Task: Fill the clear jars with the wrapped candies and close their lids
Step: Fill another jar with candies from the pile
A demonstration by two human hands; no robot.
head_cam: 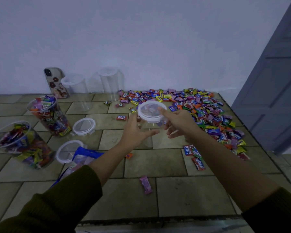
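Observation:
A clear jar (pixel 148 132) stands mid-table with a white-rimmed lid (pixel 151 111) on top; it looks nearly empty. My left hand (pixel 136 130) grips the jar's left side, thumb across its front. My right hand (pixel 176 121) holds the lid's right rim, one digit on top and the others curled below it. A big pile of wrapped candies (pixel 200 111) spreads behind and to the right. Two open jars full of candies (pixel 47 115) (pixel 20 145) stand at the left, with two loose lids (pixel 84 126) (pixel 68 151) beside them.
Two empty lidded jars (pixel 76 88) (pixel 110 81) and a phone (pixel 56 83) stand by the back wall. A blue-and-clear bag (pixel 84 157) lies under my left forearm. Stray candies (pixel 146 184) (pixel 198 163) dot the tiled top. The table's edge and a door (pixel 275 81) are at the right.

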